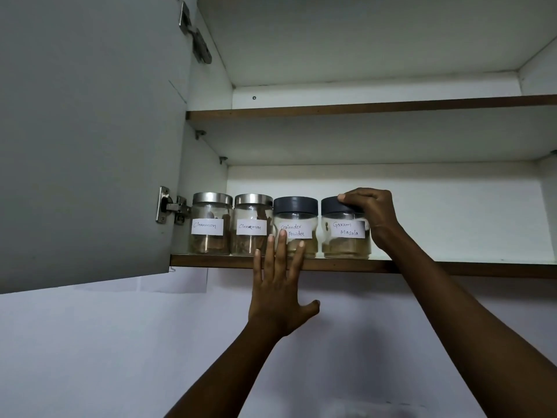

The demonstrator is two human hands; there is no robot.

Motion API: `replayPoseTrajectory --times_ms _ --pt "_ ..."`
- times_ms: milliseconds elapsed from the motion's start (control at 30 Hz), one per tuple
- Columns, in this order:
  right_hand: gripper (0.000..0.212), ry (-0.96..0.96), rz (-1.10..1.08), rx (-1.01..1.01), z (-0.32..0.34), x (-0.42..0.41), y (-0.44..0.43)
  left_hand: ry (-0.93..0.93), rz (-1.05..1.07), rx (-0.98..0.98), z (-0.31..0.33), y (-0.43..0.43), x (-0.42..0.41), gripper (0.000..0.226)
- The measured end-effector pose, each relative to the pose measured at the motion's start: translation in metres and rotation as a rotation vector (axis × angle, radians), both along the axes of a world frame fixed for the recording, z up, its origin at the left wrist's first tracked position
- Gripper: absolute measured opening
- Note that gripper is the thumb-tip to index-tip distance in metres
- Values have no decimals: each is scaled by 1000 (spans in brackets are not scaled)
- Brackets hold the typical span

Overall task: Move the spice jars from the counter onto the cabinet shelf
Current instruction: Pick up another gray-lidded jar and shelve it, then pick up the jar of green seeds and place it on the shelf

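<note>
Head view, looking up into a wall cabinet. At the far left the grey cabinet door stands swung open, joined to the cabinet's side by a metal hinge. Just right of the hinge, four glass jars stand upright in a row on the left part of the lower shelf, near its brown front edge.

The first cinnamon jar has a silver lid and a handwritten white label. The second cinnamon jar stands close against its right side and looks the same.

The left hand is raised in front of the shelf edge with its back to the camera, fingers straight and slightly spread, thumb out to the right. Its fingertips overlap the lower parts of the second cinnamon jar and the coriander powder jar. I cannot tell whether they touch the glass.

That jar has a dark lid. A small gap separates it from the garam masala jar, the rightmost one, also dark-lidded. The right hand grips this jar's lid from the right, fingers curled round it.

Above runs the upper shelf. Below the cabinet is a pale wall.
</note>
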State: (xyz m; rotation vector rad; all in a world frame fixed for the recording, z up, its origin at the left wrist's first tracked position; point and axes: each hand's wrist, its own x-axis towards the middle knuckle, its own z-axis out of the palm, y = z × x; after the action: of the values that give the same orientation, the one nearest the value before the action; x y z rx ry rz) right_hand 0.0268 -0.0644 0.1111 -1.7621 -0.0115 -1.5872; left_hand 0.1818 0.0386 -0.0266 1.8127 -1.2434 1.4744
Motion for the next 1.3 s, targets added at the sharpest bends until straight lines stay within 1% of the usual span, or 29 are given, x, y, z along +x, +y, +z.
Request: replayPoseTrajectory --times_ms 100,200,267,300,333,433,467,533,600,633,667,733,800,867,933,1067,1133,1200,1233,1267,1300 --pt "12 -6 21 10 -1 6 0 -7 6 4 0 -1 0 106" --pt "13 -24 35 13 -2 8 2 3 12 9 0 -2 1 106" --pt "8 -18 58 26 -3 7 1 1 18 11 -1 -2 2 107" --pt "10 -3 70 44 -4 7 1 0 19 12 0 -2 2 108" --pt "21 18 84 68 -7 7 0 3 15 17 0 -2 1 108" --pt "65 87 127 166 -18 3 -2 35 -11 30 1 -2 2 112" --pt "76 124 78 170 -20 -1 -1 40 -15 36 2 -2 3 113" --pt "92 225 -126 128 -26 -10 3 48 -21 80 6 3 0 115" --pt "101 261 -335 74 -39 -18 13 120 4 211 8 16 -10 113" --pt "100 227 -407 45 -47 -22 21 141 1 251 4 21 -15 107" --pt "94 176 -462 10 -58 -24 30 140 -29 253 -5 26 -21 100" --pt "73 66 -505 -64 -86 -29 49 111 -99 202 -35 37 -33 84" --pt "48 45 -467 -109 -118 -33 67 105 -152 130 -73 45 -42 67" --pt "29 129 -363 -110 -157 -33 88 119 -197 107 -110 54 -51 49" --pt "25 224 -285 -76 -200 -30 109 169 -227 128 -141 66 -58 40" --pt "27 364 -180 64 -283 -23 134 317 -263 158 -193 93 -70 36" --pt "34 427 -142 140 -321 -23 146 409 -292 181 -222 111 -75 36" --pt "43 509 -88 176 -359 -24 157 506 -334 230 -253 130 -78 38" --pt "44 568 -61 184 -377 -23 162 573 -365 268 -270 139 -77 39" --pt "41 648 -35 194 -395 -23 166 650 -396 309 -288 149 -76 41" --pt "33 745 -5 201 -411 -21 169 736 -426 361 -304 156 -73 42"
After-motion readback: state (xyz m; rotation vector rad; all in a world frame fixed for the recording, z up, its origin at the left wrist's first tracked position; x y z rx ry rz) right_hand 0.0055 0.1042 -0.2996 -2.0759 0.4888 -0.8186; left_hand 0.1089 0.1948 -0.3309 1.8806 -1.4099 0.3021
